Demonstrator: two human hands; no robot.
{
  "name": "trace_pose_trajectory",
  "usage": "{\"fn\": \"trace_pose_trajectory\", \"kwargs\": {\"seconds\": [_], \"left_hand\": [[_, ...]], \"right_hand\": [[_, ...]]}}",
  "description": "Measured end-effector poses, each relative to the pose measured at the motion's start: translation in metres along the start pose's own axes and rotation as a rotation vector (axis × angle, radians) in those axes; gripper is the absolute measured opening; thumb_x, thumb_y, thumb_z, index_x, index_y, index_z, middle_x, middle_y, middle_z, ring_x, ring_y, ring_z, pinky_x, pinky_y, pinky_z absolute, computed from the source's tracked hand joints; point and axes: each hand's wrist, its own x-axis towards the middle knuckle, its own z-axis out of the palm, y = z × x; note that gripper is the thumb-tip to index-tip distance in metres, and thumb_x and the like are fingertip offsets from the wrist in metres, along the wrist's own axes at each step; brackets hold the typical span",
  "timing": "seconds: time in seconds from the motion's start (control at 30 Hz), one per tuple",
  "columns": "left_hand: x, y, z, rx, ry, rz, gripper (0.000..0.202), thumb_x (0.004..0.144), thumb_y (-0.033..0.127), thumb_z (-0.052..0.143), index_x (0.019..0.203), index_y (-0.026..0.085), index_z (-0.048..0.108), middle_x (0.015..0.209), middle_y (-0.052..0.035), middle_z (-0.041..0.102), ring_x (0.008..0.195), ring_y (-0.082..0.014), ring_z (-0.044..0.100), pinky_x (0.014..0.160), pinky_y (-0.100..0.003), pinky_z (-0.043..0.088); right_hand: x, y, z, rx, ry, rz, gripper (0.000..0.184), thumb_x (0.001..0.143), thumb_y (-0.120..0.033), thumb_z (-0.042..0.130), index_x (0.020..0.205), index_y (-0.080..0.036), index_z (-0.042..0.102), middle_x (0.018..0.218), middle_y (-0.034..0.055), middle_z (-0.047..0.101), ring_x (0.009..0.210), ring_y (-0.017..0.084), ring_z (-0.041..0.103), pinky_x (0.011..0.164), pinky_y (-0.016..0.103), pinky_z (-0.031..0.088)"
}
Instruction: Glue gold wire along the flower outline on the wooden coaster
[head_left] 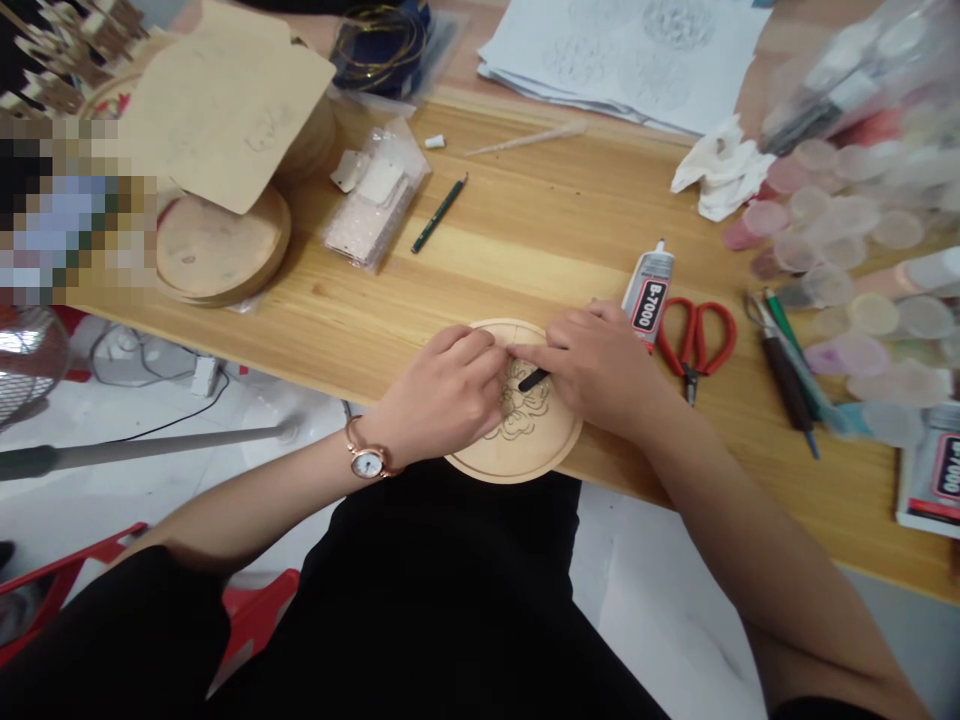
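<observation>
A round wooden plate point(551, 445) with a raised rim and a dark-outlined flower pattern lies at the table's front edge, partly overhanging it. My left hand point(465, 385) rests over its left side, fingers curled and closed; whatever they hold is hidden. From the other side my right hand point(596, 365) reaches over the plate, its index finger stretched to the left fingertips. Out of its curled fingers sticks the blunt end of a slim black tool point(533, 380); the rest is covered. Both hands meet above the pattern's upper part.
Beside my right hand lie a B-7000 glue tube point(649, 290) and red-handled pliers point(694, 340). Several small lidded cups point(840, 215) crowd the right. A green pencil point(439, 215), a plastic packet point(377, 195), stacked round wooden pieces point(225, 250) and printed sheets point(622, 60) lie further off.
</observation>
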Motion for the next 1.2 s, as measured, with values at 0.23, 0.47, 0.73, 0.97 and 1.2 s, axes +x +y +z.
{"fn": "trace_pose_trajectory", "kwargs": {"seconds": [0.23,0.47,0.73,0.97,1.2], "left_hand": [[0.003,-0.004,0.0,-0.03,-0.056,0.03,0.023,0.09,0.023,0.045,0.089,0.011,0.065,0.09,-0.0093,0.068,0.091,-0.0231,0.062,0.079,-0.038,0.051],[0.002,-0.007,0.001,-0.026,0.016,0.042,0.026,0.092,0.02,0.043,0.095,0.008,0.065,0.1,-0.0131,0.069,0.098,-0.0244,0.063,0.079,-0.037,0.054],[-0.001,-0.015,0.003,-0.049,0.009,0.046,0.024,0.092,0.022,0.044,0.098,0.012,0.065,0.104,-0.0105,0.069,0.1,-0.0233,0.062,0.082,-0.037,0.054],[0.001,-0.021,0.007,-0.16,0.071,0.027,0.022,0.09,0.023,0.049,0.093,0.013,0.069,0.101,-0.0092,0.07,0.095,-0.024,0.064,0.079,-0.037,0.056],[-0.01,-0.02,0.01,-0.239,0.096,-0.081,0.025,0.088,0.018,0.049,0.104,0.012,0.066,0.104,-0.0094,0.07,0.098,-0.0237,0.065,0.083,-0.04,0.057]], "right_hand": [[-0.001,0.004,0.004,0.073,0.009,0.001,0.04,0.085,-0.014,0.04,0.104,-0.028,0.072,0.067,0.0019,0.05,0.069,0.017,0.034,0.072,0.035,0.021],[0.0,0.005,0.003,0.087,-0.004,0.009,0.043,0.084,-0.011,0.04,0.109,-0.028,0.07,0.067,0.0019,0.049,0.069,0.017,0.035,0.07,0.034,0.021],[0.0,0.007,0.005,0.1,-0.002,0.016,0.04,0.085,-0.012,0.038,0.102,-0.026,0.072,0.069,0.0023,0.049,0.069,0.017,0.034,0.069,0.034,0.021],[0.0,0.008,0.007,0.095,0.018,0.012,0.042,0.088,-0.013,0.038,0.106,-0.03,0.071,0.069,0.0019,0.047,0.07,0.017,0.034,0.07,0.034,0.021],[0.0,0.007,0.005,0.114,-0.003,0.025,0.044,0.086,-0.01,0.04,0.109,-0.03,0.071,0.067,0.0017,0.046,0.071,0.017,0.034,0.07,0.034,0.021]]}}
